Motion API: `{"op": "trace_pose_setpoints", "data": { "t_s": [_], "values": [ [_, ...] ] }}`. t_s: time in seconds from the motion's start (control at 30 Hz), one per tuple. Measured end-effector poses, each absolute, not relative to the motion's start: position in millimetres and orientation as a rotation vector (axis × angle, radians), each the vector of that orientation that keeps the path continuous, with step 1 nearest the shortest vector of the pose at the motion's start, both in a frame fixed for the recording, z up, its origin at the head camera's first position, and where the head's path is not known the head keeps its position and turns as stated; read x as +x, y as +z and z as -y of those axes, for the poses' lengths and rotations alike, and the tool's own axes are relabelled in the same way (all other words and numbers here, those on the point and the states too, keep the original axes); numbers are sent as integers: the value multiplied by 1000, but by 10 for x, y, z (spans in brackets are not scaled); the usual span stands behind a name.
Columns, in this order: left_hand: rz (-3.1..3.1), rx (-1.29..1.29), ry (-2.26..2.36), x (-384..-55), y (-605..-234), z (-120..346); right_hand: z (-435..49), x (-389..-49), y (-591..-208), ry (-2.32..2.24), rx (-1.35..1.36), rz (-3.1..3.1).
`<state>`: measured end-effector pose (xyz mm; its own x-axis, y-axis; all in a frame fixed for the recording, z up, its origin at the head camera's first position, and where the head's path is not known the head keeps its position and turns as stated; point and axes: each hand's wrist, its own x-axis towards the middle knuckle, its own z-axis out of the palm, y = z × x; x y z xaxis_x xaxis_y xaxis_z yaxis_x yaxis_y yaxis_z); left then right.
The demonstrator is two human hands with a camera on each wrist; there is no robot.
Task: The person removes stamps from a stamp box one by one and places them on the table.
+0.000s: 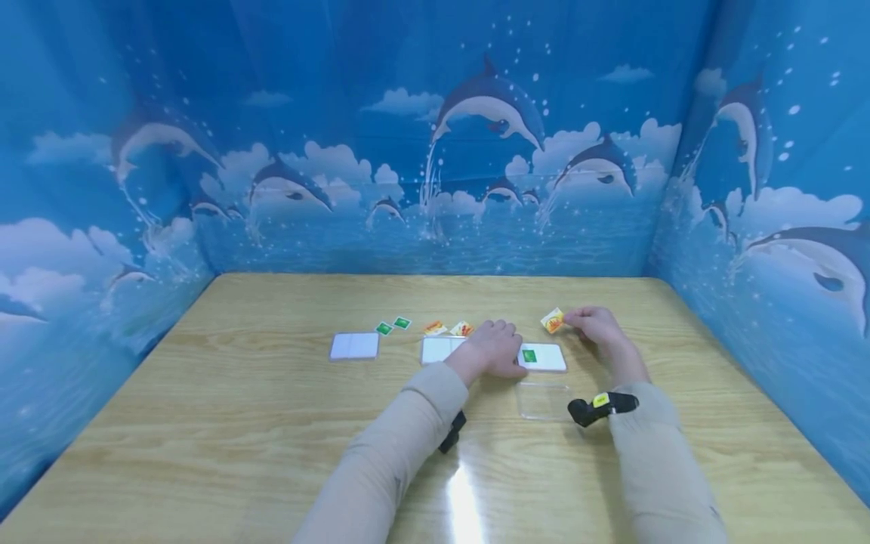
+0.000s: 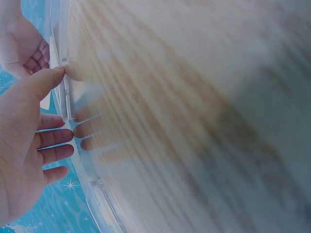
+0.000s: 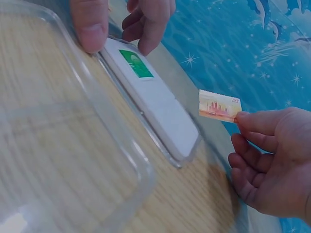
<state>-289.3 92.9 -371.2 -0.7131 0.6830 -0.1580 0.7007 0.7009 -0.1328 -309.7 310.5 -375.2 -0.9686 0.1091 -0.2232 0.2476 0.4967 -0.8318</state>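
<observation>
My right hand [image 1: 600,326] pinches a yellow-orange postage stamp [image 3: 219,106] by its edge between thumb and index finger, raised beyond the case on the right. The stamp has a toothed edge and a printed skyline. My left hand [image 1: 495,349] holds the left end of a shallow clear case [image 3: 182,156], thumb at its near edge and a finger at the far edge. The case has a white lining [image 1: 549,358], and a green stamp [image 3: 136,63] lies on its left half. In the left wrist view, the left thumb [image 2: 46,83] meets the case's edge.
A clear lid [image 1: 544,402] lies in front of the case. To the left are another white-lined case [image 1: 438,349], partly behind my left hand, and a third [image 1: 354,345]. Two green stamps [image 1: 402,323] and two orange ones [image 1: 462,329] lie behind them. Blue dolphin-print curtains [image 1: 435,136] enclose the table.
</observation>
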Motion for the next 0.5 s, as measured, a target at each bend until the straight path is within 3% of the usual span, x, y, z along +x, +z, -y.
{"op": "trace_pose_setpoints", "data": {
  "t_s": [0.5],
  "values": [
    [-2820,1146,-287,-2875,-3723,-927,-3068,-3119,-3849,-1335,296,-2703]
  ]
}}
